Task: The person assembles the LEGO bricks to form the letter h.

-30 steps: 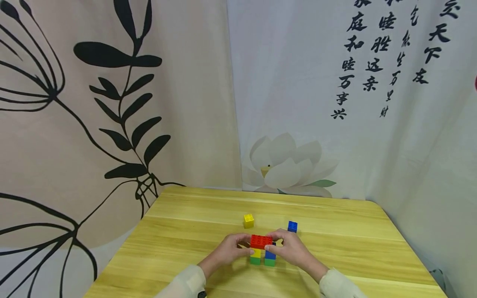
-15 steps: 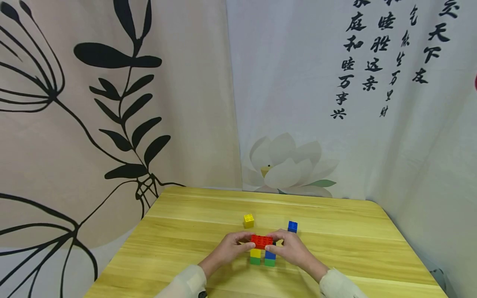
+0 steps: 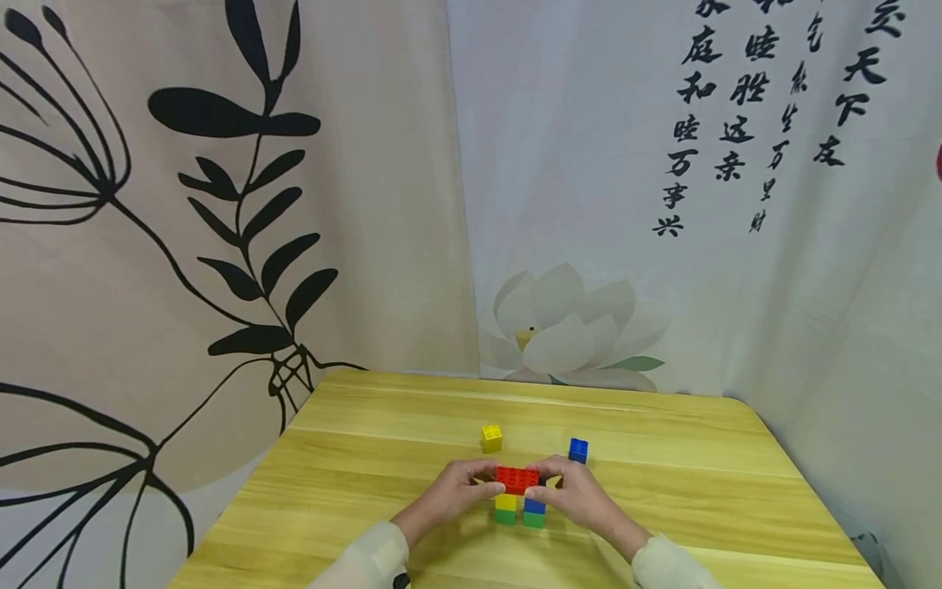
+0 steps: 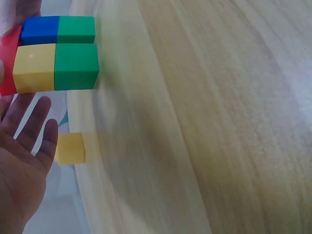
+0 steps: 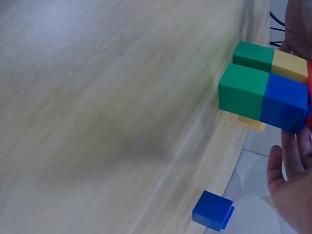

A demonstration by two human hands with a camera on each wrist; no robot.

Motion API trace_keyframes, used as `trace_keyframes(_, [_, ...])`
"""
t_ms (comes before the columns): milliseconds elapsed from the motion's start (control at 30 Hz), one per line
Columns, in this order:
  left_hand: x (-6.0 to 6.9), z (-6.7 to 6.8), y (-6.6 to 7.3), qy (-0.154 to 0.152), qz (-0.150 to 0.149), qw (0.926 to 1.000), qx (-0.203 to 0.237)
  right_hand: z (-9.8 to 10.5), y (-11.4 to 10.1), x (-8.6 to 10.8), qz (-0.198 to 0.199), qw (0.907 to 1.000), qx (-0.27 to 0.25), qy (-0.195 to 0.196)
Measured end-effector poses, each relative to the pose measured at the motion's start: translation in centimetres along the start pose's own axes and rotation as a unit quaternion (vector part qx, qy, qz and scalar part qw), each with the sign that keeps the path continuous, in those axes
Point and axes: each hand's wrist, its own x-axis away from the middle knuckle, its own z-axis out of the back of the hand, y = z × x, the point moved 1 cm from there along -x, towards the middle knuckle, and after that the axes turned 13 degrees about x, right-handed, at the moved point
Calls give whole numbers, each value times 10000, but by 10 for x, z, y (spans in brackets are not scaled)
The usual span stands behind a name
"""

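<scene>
A red brick lies across the top of two short stacks, its studs facing up. The left stack is a yellow brick on a green brick; the right one is a blue brick on another green brick. My left hand pinches the red brick's left end, thumb at its near corner. At the right end, my right hand pinches it between thumb and fingers. Blue studs seem to show beside the red brick in the right wrist view, so I cannot tell whether it is fully seated there.
Behind the hands, a loose yellow brick stands on the wooden table. A loose blue brick sits just beyond my right hand. Printed curtains hang behind the table's far edge.
My left thumb has moved up from beside the yellow brick onto the red brick's near left corner. The right hand and the loose bricks stay where they were.
</scene>
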Motion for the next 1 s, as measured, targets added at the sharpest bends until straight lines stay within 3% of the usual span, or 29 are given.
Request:
trace_keyframes(200, [0,0,1,-2,47,10000,42,2,4,1,125,9998,133,-55])
trace_keyframes(600, [1,1,0,17,68,9998,166,-2,5,8,424,9978,342,377])
trace_keyframes(1000, [0,1,1,79,114,9999,32,-5,9,7,404,9971,495,408])
